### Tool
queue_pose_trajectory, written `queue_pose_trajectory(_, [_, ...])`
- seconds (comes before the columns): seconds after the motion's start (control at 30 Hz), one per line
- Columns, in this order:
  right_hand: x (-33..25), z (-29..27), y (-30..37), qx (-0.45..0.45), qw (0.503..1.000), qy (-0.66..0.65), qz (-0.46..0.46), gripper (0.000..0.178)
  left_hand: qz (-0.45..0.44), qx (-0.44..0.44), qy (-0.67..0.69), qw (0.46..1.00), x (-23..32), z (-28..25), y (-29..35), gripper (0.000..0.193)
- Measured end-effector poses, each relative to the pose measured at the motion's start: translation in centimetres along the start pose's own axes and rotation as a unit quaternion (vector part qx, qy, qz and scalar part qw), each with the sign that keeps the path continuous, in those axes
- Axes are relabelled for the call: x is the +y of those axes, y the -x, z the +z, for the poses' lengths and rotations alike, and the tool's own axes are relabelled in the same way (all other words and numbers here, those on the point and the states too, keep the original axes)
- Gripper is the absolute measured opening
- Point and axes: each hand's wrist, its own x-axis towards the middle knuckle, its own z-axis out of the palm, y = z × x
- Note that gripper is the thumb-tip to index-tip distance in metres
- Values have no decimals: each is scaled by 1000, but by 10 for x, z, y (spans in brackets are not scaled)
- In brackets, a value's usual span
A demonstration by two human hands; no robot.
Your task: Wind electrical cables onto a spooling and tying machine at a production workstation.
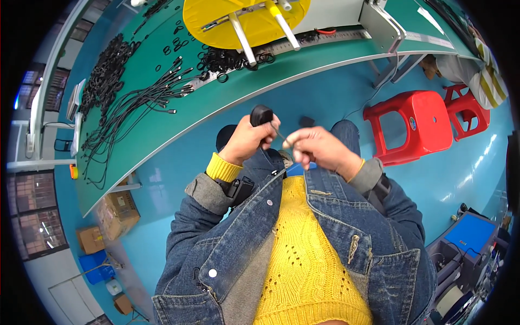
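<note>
My left hand point(250, 140) is closed around a black, rounded bundle point(261, 115), whose top sticks up above the fist; it looks like wound cable, but its far side is hidden. From it a thin dark cable point(280, 134) runs across to my right hand point(320, 149), which pinches it between thumb and fingertips. Both hands are above my lap, in front of the table's near edge. On the green table point(179, 120) lie a spread of loose black cables point(138, 105) and a heap of black bands or rings point(225, 58).
A yellow round plate with white rods point(246, 24) stands over the table's near edge. To the right are red plastic stools point(414, 127) and a metal bracket point(382, 27). More black cables point(105, 70) pile up at left. Cardboard boxes point(118, 214) sit on the blue floor.
</note>
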Motion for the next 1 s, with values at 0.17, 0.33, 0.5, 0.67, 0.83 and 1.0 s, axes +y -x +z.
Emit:
queue_pose_trajectory(0.17, [-45, -2, 1, 85, 979, 185, 13, 27, -82, -106, -19, 991, 3, 12, 13, 15])
queue_pose_trajectory(0.33, [-48, 2, -21, 49, 897, 411, -158, 29, -123, -121, -30, 984, 3, 15, 10, 18])
queue_pose_trajectory(0.5, [-40, 16, -34, 44, 827, 535, -166, 26, -129, -87, -185, 970, 9, 20, 4, 29])
queue_pose_trajectory(0.67, [-14, 0, -32, 146, 989, -34, 6, 18, -12, -35, -36, 999, 12, 21, 18, 39])
queue_pose_trajectory(0.83, [-12, -14, -28, 171, 974, -150, 5, 15, -29, -192, 216, 957, 3, -1, 15, 49])
queue_pose_trajectory(1.0, [-34, -13, -31, 173, 981, -88, -14, 14, -118, -240, 415, 869, 2, -3, 7, 59])
